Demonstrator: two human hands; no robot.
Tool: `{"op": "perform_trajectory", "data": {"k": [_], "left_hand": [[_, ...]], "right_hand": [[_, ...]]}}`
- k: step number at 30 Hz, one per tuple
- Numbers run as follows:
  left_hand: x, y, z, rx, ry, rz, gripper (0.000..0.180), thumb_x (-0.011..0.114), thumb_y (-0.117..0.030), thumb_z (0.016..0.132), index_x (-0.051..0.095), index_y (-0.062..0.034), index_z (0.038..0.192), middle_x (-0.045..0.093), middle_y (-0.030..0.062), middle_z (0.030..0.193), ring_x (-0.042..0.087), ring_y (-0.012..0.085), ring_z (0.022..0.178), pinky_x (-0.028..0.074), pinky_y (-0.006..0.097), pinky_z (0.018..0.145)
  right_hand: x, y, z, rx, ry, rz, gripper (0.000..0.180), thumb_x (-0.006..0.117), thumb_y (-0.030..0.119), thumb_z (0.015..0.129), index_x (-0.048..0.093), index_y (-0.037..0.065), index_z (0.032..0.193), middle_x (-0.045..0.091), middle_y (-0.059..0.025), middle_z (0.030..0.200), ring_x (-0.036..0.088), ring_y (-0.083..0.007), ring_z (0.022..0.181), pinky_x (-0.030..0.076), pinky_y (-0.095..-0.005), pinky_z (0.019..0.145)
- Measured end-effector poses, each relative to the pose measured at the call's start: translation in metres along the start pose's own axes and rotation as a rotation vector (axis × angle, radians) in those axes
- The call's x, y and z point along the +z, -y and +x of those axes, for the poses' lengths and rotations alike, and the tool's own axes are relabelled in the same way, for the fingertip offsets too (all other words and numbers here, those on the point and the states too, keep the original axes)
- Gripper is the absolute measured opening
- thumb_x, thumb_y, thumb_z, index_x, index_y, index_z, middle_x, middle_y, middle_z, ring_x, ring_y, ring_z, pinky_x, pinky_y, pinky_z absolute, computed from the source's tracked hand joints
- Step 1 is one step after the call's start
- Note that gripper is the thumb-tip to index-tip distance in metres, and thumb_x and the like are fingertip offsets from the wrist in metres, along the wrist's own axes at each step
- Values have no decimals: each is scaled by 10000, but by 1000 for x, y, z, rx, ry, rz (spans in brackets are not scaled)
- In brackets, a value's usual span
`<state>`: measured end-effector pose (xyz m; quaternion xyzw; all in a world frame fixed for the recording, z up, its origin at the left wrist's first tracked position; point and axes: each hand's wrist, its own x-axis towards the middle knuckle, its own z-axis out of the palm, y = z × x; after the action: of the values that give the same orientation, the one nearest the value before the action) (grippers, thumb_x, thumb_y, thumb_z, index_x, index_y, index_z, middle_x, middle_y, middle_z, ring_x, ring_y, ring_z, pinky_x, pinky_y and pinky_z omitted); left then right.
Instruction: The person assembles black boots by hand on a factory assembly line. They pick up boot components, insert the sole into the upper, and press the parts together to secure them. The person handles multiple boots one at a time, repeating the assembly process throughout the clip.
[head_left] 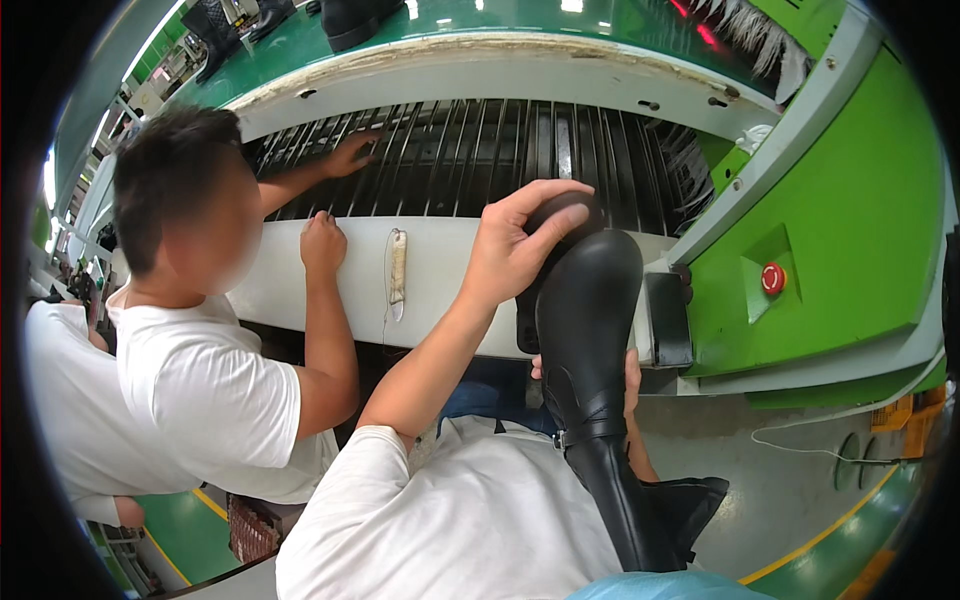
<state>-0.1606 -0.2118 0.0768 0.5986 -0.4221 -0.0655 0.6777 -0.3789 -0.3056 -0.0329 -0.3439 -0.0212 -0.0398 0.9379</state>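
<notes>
A tall black boot [592, 300] with a buckled ankle strap is held toe up in front of my chest, its shaft running down toward me. My right hand [632, 382] wraps round it from behind; only parts of the fingers show at its sides. Just above the boot's toe, my left hand [520, 245] grips a dark rounded thing [572, 212] between thumb and fingers. The toe partly covers that thing, so its kind cannot be made out. More black material [695, 510] hangs beside the boot's shaft at the lower right.
A machine with metal rollers [450, 150] and a white front ledge [370, 280] lies ahead. A wrapped-handle blade [398, 275] rests on the ledge. At right stands a green housing [840, 240] with a red button [773, 279]. A co-worker [200, 360] reaches over the rollers from the left.
</notes>
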Motion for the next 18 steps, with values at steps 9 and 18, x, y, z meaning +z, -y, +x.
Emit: {"op": "perform_trajectory", "data": {"k": [9, 18], "left_hand": [[-21, -6, -17, -28, 79, -318, 449, 609, -234, 1171, 650, 66, 1502, 792, 247, 1342, 794, 281, 1193, 626, 398, 1062], [-24, -18, -29, 76, 89, -148, 780, 944, -235, 868, 632, 81, 1509, 784, 272, 1344, 800, 316, 1200, 646, 442, 1066]], "right_hand": [[-12, -24, 9, 21, -56, -264, 1166, 288, 897, 1067, 532, -133, 1553, 722, -309, 1334, 755, -365, 1178, 604, -443, 1046], [4, -21, 19, -52, -89, -490, 1164, 300, 939, 1042, 620, -116, 1414, 767, -268, 1183, 787, -297, 1044, 655, -374, 851]]}}
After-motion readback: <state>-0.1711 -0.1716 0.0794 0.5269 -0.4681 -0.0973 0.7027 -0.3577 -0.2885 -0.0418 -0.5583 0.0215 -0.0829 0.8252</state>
